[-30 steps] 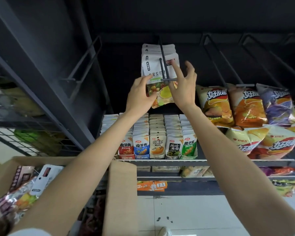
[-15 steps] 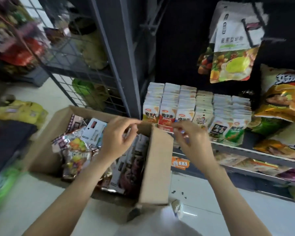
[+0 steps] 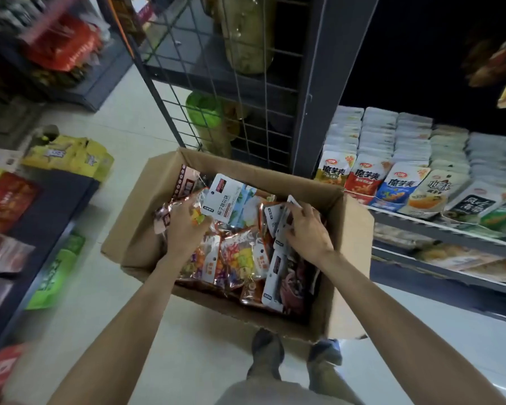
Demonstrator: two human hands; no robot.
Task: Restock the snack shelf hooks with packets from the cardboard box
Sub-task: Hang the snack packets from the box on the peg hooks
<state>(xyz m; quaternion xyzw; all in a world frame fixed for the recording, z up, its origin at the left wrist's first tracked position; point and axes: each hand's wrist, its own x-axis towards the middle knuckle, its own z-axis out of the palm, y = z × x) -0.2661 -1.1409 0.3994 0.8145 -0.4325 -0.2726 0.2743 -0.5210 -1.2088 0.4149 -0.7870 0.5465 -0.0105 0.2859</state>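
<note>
Reaching into the brown corrugated cardboard box [image 3: 348,252], left hand [image 3: 187,226] presses glossy crinkled packets [image 3: 234,255]; right hand [image 3: 306,229] grip pinches flat white-headed packets [image 3: 284,220].

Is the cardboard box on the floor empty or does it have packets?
Not empty: the cardboard box holds many packets.
</note>
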